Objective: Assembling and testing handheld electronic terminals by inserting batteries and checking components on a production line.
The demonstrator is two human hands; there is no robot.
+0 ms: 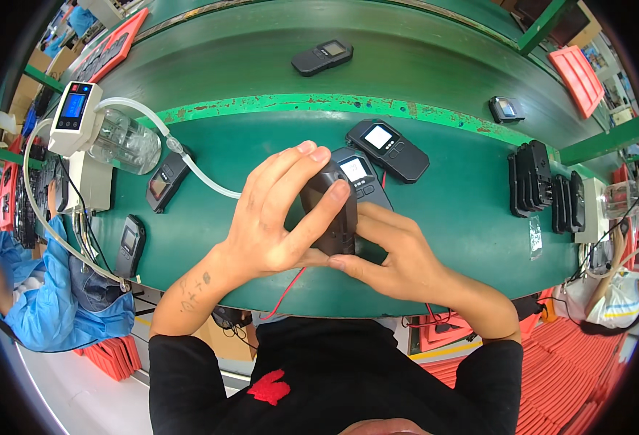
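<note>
Both hands grip one small black handheld device (332, 210) held on edge just above the green bench (450, 210). My left hand (276, 214) wraps its top and near side, fingers curled over it. My right hand (388, 254) pinches its lower right side from beneath. Directly behind it lies a second black device with a lit screen (361, 174), and a third one (388, 148) lies further back to the right. A red wire (287, 290) runs down from under my hands over the bench edge.
Two more black devices (167, 180) (129, 245) lie at left, beside a clear jar with a white meter on top (80, 119) and a clear hose (196, 170). Stacked black cases (544, 185) stand at right. Another device (322, 56) rides the conveyor behind. Red trays (577, 76) sit far right.
</note>
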